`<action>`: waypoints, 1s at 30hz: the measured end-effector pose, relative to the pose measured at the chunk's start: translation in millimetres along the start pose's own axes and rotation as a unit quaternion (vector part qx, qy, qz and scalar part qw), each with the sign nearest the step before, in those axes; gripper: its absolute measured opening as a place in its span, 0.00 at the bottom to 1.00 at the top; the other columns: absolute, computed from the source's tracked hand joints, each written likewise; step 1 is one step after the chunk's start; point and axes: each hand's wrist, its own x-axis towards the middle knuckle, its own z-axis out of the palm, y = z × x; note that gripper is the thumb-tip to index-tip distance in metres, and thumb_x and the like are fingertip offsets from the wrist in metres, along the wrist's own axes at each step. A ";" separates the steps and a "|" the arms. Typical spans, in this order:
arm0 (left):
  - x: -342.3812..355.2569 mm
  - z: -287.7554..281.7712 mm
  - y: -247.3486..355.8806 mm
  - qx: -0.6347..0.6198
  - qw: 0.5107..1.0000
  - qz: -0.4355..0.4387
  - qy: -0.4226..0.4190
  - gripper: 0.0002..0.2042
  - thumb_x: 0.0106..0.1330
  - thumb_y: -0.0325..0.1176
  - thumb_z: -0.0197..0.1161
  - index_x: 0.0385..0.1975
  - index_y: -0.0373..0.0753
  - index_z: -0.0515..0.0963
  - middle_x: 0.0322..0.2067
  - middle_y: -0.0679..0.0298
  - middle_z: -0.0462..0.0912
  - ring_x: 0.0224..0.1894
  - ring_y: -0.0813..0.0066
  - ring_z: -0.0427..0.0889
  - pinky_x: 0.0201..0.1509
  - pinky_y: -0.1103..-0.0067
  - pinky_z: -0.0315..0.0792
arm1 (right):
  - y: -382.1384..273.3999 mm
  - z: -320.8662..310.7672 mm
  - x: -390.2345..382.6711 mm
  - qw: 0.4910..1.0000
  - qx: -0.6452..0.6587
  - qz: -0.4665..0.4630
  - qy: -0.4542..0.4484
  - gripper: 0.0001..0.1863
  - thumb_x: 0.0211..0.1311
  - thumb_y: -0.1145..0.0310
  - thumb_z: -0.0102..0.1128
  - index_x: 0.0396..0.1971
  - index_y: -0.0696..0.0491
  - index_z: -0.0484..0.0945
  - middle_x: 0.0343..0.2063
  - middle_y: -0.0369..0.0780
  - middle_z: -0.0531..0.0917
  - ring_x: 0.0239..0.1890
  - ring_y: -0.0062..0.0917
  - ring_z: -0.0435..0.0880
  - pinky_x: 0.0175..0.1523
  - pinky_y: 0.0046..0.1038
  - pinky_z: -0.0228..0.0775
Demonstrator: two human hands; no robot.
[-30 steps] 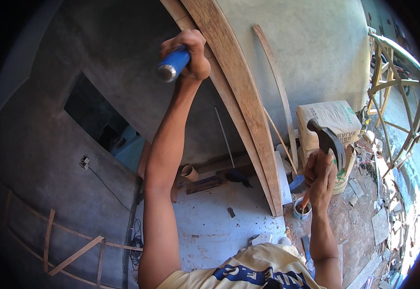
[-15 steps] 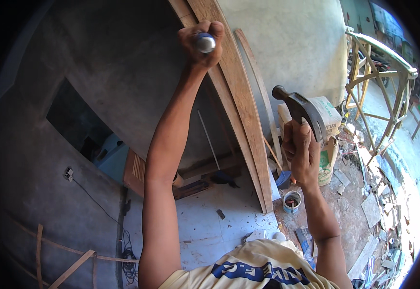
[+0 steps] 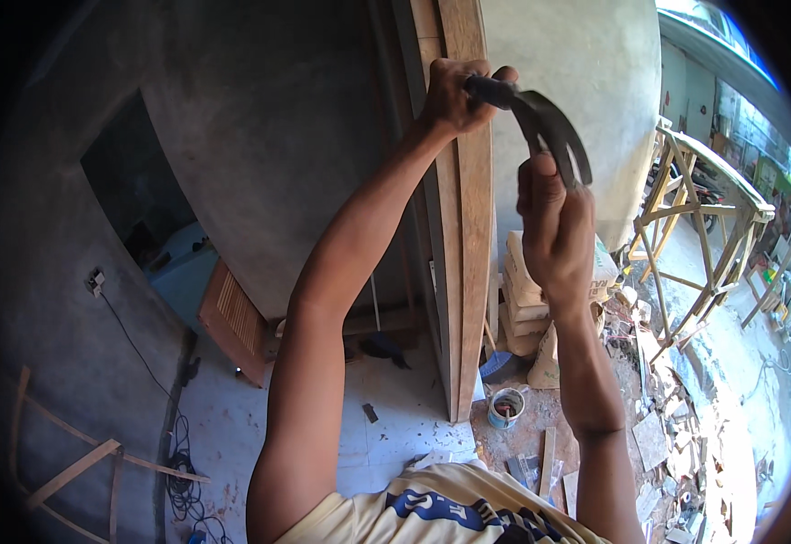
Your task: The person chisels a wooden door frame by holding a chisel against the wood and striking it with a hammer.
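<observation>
My left hand [image 3: 453, 98] is raised against the upright wooden door frame [image 3: 470, 272], fingers wrapped round a tool handle. In the earlier view its round metal cap with blue around it showed; now the hammer head hides it, and its blade cannot be seen. My right hand [image 3: 559, 231] grips a claw hammer [image 3: 545, 125] close below its head, thumb along it. The hammer's striking face is right at my left hand, over the handle's end; whether they touch I cannot tell. Its claw curves toward the right.
Stacked sacks [image 3: 524, 308] and a small bucket [image 3: 506, 408] stand right of the frame. A wooden trestle [image 3: 704, 218] and rubble [image 3: 677, 453] lie farther right. A louvred wooden panel [image 3: 232, 322] leans at left, near a coiled black cable [image 3: 187, 490].
The hammer has swung up and left to the end of the tool handle. With the view turned, the frame and my left hand appear farther right.
</observation>
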 end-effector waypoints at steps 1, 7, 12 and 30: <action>-1.7 -2.9 -6.7 -0.005 1.000 -0.018 0.001 0.27 0.60 0.41 0.65 0.06 0.42 0.57 0.04 0.64 0.56 0.06 0.78 0.57 0.11 0.75 0.52 | -11.5 6.3 2.6 0.985 0.083 0.142 -0.046 0.17 0.69 0.65 0.38 0.21 0.57 0.68 0.15 0.34 0.67 0.16 0.17 0.63 0.21 0.21 0.52; -0.2 3.5 -2.5 -0.003 0.999 -0.023 -0.024 0.26 0.58 0.42 0.66 0.05 0.41 0.59 0.04 0.60 0.59 0.06 0.72 0.61 0.12 0.74 0.53 | 2.2 6.9 8.0 0.982 0.122 0.141 -0.008 0.28 0.74 0.48 0.32 0.20 0.54 0.66 0.13 0.31 0.65 0.13 0.13 0.59 0.18 0.19 0.48; -1.0 -13.8 3.5 0.031 0.997 -0.037 -0.065 0.21 0.60 0.40 0.64 0.10 0.39 0.64 0.09 0.61 0.67 0.13 0.69 0.69 0.19 0.73 0.62 | -17.0 -26.5 -41.6 0.897 0.298 0.318 0.072 0.25 0.75 0.56 0.25 0.26 0.56 0.67 0.14 0.32 0.64 0.15 0.13 0.57 0.19 0.18 0.44; -4.7 -37.3 40.7 -0.132 0.984 -0.108 0.060 0.29 0.69 0.64 0.30 0.18 0.43 0.53 0.12 0.70 0.51 0.16 0.78 0.47 0.23 0.78 0.54 | 56.5 -71.6 -172.7 0.793 0.302 0.529 0.024 0.30 0.69 0.38 0.32 0.29 0.53 0.65 0.13 0.28 0.59 0.12 0.10 0.52 0.17 0.16 0.39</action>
